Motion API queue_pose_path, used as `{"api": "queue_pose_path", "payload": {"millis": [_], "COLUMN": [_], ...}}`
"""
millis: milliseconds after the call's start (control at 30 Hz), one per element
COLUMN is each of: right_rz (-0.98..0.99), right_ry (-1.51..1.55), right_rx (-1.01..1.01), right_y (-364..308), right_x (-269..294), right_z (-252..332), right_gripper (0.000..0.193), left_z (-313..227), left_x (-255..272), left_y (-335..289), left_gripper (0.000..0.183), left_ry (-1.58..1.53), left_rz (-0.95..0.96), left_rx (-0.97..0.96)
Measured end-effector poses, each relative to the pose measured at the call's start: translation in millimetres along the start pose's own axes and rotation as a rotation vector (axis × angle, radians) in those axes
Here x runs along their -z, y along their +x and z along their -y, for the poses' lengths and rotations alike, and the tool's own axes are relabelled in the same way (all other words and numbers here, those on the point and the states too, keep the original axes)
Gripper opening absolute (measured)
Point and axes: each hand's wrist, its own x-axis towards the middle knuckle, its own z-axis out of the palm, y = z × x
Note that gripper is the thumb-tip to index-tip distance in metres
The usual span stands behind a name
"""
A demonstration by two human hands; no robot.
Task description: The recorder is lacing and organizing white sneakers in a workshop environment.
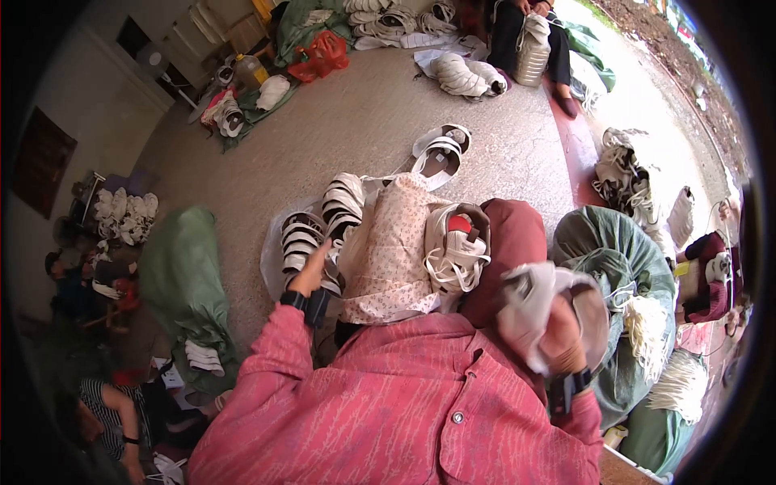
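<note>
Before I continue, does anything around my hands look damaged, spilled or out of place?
Nothing stands out around your left hand, beside the white-strapped shoes. Your right hand and the pale footwear it holds are blurred, so I cannot judge damage there.

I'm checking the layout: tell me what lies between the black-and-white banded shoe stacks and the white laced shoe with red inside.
The head view shows a pale pink floral cloth between the stacks and the shoe.

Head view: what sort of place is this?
Probably an informal shoe workshop: nested white shoes sit near the left hand, with a bulging green sack and a bundle of white lace-like cords around.
</note>
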Motion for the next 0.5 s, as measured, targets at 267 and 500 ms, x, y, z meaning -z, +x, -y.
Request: {"api": "queue_pose_path", "payload": {"millis": [267,500], "right_rz": [0.072,0.047], "right_ry": [-0.650,-1.382], "right_rx": [0.243,0.463], "right_y": [-40.5,-57.9], "right_x": [-62.7,-76.1], "right_z": [4.7,14.2], "right_gripper": [0.036,0.086], "left_z": [119.4,98.5], "left_x": [1.9,-3.4], "left_y": [29.8,4.7], "left_gripper": [0.065,0.057], "left_ry": [-0.213,-0.009], "left_rz": [0.256,0.318], "left_rx": [0.091,-0.491]}}
